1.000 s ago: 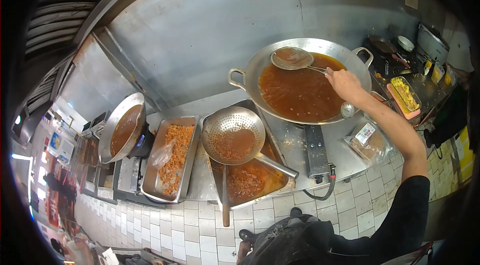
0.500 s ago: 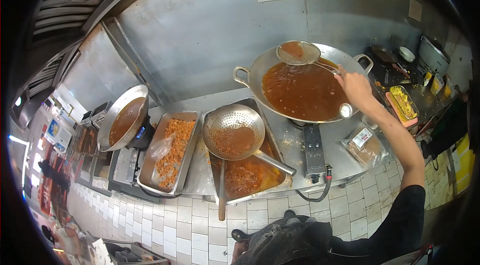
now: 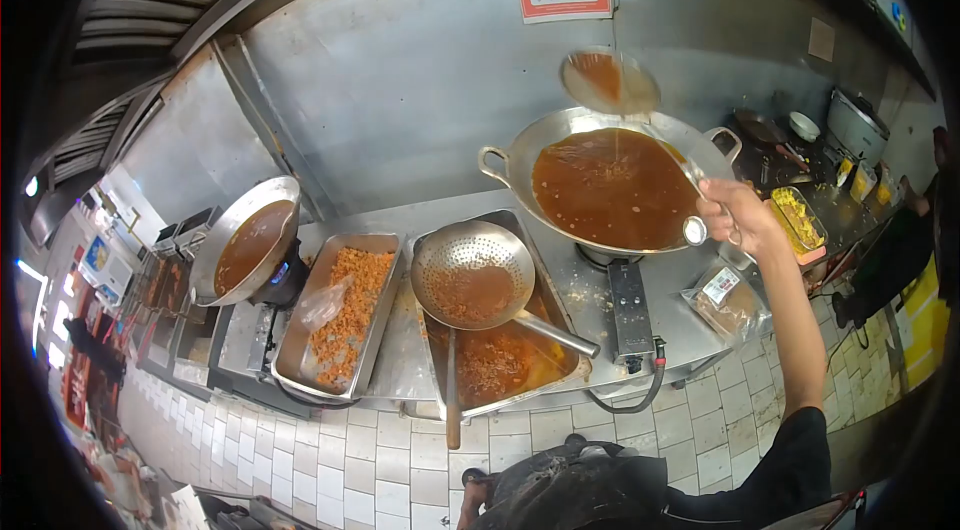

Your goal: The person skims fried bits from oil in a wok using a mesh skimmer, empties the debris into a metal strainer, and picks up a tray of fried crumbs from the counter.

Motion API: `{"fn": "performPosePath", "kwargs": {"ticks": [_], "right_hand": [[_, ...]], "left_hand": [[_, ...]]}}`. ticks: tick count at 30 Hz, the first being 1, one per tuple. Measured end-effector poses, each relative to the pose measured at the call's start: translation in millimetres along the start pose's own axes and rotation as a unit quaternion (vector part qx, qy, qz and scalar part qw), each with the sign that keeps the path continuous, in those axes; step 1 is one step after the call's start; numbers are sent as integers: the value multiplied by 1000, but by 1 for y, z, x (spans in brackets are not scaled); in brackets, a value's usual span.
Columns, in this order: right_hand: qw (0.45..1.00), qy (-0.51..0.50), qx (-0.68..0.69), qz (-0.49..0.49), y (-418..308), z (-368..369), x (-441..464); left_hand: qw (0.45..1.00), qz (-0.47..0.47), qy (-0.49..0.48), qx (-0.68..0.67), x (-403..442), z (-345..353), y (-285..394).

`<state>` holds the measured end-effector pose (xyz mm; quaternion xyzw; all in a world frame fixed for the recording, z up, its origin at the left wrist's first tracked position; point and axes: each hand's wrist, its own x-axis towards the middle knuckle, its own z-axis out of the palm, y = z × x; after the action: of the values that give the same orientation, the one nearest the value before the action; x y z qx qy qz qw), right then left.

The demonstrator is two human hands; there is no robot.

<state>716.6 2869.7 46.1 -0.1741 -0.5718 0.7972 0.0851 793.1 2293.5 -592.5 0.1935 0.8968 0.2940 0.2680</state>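
In my right hand, closed round its handle, is a fine-mesh skimmer. Its bowl is raised over the back rim of a big two-handled wok full of brown liquid. Brown residue coats part of the mesh, and a thin stream falls into the wok, ruffling the surface. At the bottom edge my left hand hangs low beside my dark clothing; its fingers are not clear. A perforated ladle strainer holding brown crumbs rests across a deep tray of oily liquid and crumbs.
A steel tray of orange-brown crumbs with a plastic bag stands left of the strainer. Farther left is another wok of brown liquid. A black burner control box and a bagged package lie in front of the big wok.
The skimmer has risen from just above the liquid to higher over the wok's back rim, blurred and dripping. My right hand has moved right and down. The view has shifted slightly.
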Motion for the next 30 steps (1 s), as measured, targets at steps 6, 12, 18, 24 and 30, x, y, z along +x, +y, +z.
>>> {"fn": "performPosePath", "kwargs": {"ticks": [6,12,18,24,30], "right_hand": [[995,35,-87,-16,14,39,-25],[989,42,-66,-122,5,92,-39],[992,115,-35,-43,39,115,-25],[954,188,-186,-143,44,172,-47],[966,168,-87,-177,50,202,-66]], "left_hand": [[995,12,-6,-102,5,-31,-22],[999,-2,-37,-21,-25,-90,-37],[980,-85,-20,-179,-58,-124,-60],[985,-56,-56,-154,-82,-139,-122],[992,-8,-109,-67,-101,-177,-126]]}}
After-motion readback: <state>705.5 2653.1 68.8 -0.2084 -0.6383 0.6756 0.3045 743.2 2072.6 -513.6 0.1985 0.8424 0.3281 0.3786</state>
